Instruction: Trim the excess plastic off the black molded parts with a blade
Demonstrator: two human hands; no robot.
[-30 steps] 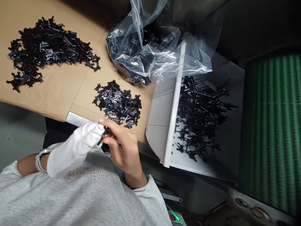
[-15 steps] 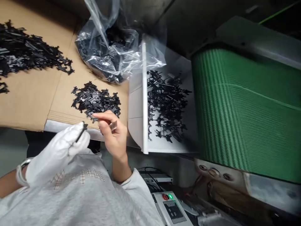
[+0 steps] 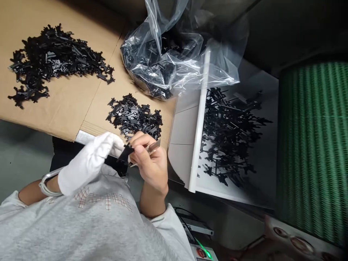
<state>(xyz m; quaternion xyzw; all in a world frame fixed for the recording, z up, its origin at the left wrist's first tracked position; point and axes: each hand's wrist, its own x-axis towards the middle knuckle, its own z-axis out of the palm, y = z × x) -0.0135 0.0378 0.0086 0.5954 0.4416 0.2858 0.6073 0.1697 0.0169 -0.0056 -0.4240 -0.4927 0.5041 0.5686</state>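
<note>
Between my hands is a small black plastic part (image 3: 125,153) with notched ends, its broad face turned up. My right hand (image 3: 152,165), bare, pinches one end of it between thumb and fingertips. A slim, shiny metal tool (image 3: 153,146) also lies in that hand, its tip pointing down past the part; its exact kind is unclear. My left hand (image 3: 89,159), in a white glove, has its fingers loosely extended beside the part's left edge. Whether they touch it is hard to tell. A small pile of like black parts (image 3: 136,115) lies just beyond my hands on cardboard (image 3: 89,94).
A larger heap of black parts (image 3: 59,54) sits at the left. Behind the small pile stands a clear plastic bag (image 3: 163,65) of parts. To the right, a white-walled tray (image 3: 199,145) holds many black pieces, beside a green ribbed belt (image 3: 312,145).
The black part has passed from my gloved left fingers to my right fingertips. My hands have come together, and the left fingers have loosened. The view has shifted left.
</note>
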